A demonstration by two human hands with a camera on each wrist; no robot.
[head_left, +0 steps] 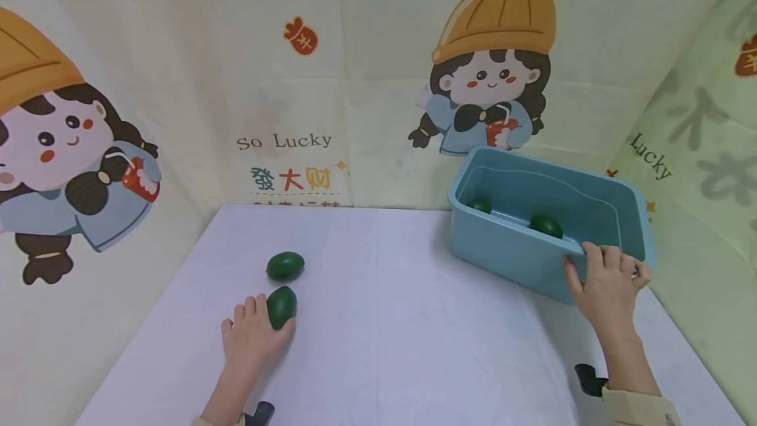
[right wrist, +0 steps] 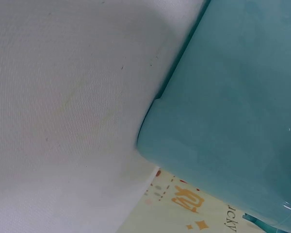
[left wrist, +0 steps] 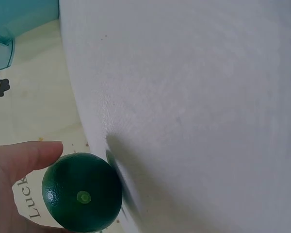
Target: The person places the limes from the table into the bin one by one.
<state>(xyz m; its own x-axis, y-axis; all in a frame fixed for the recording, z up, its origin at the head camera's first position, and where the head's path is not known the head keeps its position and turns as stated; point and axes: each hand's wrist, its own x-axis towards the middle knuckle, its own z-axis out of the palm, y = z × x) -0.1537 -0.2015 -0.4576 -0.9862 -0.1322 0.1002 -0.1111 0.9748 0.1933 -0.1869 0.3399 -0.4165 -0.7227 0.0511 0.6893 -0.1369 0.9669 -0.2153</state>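
Observation:
In the head view my left hand (head_left: pixel 251 331) pinches a dark green lime (head_left: pixel 282 307) low over the white table, thumb on the near side and fingers on the far side. The left wrist view shows the same lime (left wrist: pixel 82 192) end on, with its pale stem scar facing the camera. A second lime (head_left: pixel 286 266) lies just beyond it on the table. My right hand (head_left: pixel 609 284) grips the near rim of a blue plastic bin (head_left: pixel 503 242), fingers over the edge and thumb outside. Inside lie two limes, one near the middle (head_left: pixel 546 226) and one at the left (head_left: pixel 479 204).
The white-covered table (head_left: pixel 414 334) runs back to a cream printed cloth (head_left: pixel 378 84) hung behind it and along both sides. The bin stands at the table's back right, close to the cloth. Its smooth outer wall (right wrist: pixel 223 121) fills much of the right wrist view.

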